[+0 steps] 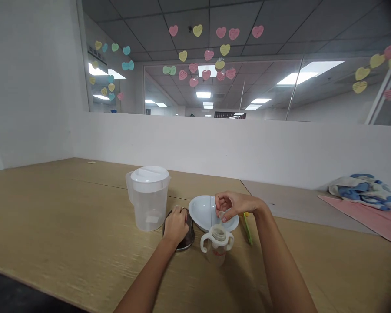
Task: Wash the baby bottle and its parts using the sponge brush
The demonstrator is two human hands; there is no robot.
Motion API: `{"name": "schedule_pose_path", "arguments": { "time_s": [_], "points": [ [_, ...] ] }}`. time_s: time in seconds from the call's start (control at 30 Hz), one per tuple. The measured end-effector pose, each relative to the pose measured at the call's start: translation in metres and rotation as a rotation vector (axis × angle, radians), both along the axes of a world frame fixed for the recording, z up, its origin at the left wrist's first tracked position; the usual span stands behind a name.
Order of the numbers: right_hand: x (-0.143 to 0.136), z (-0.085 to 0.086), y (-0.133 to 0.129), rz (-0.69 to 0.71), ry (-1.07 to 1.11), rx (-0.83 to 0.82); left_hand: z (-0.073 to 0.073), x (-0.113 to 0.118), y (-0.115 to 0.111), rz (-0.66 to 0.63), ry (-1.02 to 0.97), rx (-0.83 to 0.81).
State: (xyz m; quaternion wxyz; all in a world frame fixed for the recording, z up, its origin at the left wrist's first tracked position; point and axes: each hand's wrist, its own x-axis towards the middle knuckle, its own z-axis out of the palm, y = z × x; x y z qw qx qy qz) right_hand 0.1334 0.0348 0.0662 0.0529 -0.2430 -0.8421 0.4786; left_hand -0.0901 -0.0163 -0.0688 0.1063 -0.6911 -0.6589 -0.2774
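My right hand is closed in a pinch on a small translucent piece, too small to name, above the open mouth of a clear bottle with two white handles. Below and behind that hand lies a white divided plate. My left hand is closed over a dark round container with a metallic rim; what its fingers hold, if anything, is hidden. A translucent lidded pitcher stands just left of the dark container.
A green, thin item lies right of the plate, partly behind my right wrist. At the far right are a blue and white cloth and a pink cloth. A white wall rises behind the table.
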Motion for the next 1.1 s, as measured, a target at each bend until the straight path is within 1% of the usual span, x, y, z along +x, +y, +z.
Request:
{"name": "schedule_pose_path", "arguments": {
  "time_s": [0.17,0.33,0.47,0.57,0.7,0.83,0.93,1.0,1.1],
  "points": [
    [-0.001,-0.003,0.001,-0.039,0.004,-0.043,0.001,0.000,0.000,-0.025,-0.052,-0.025],
    [-0.002,-0.003,0.003,-0.058,-0.003,-0.008,0.001,0.001,0.000,-0.006,-0.089,-0.034],
    [-0.003,-0.001,0.001,-0.065,0.011,0.003,0.003,0.002,-0.003,0.002,-0.114,0.004],
    [-0.003,0.001,-0.003,-0.085,0.016,0.017,0.005,0.002,-0.007,-0.037,-0.185,0.125],
    [-0.010,0.002,-0.008,-0.109,0.029,0.072,0.007,0.002,-0.013,-0.171,-0.309,0.422],
    [-0.029,-0.003,-0.013,-0.110,0.076,0.138,0.007,0.010,-0.017,-0.306,-0.359,0.673],
    [-0.046,-0.008,-0.017,-0.085,0.081,0.250,0.005,0.019,-0.018,-0.371,-0.318,0.766],
    [-0.054,-0.009,-0.021,-0.025,0.065,0.327,0.004,0.024,-0.017,-0.405,-0.314,0.780],
    [-0.062,-0.009,-0.027,0.042,0.059,0.431,0.003,0.028,-0.016,-0.414,-0.368,0.770]
  ]
}}
